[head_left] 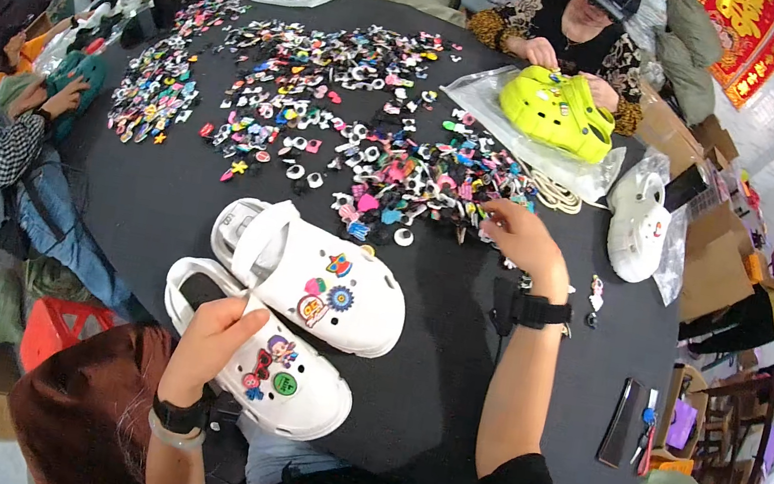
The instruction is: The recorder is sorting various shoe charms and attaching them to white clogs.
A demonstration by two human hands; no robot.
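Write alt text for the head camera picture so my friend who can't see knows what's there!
A person's left hand holds a white clog with colorful charms, its mate beside it. The right hand reaches to the edge of a jumble of small charms on a dark table. Across it, another person handles lime-green footwear.

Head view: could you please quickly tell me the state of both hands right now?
Left hand: closed, holding the nearer white clog.
Right hand: partly curled at the edge of the charms; whether it holds one cannot be told.
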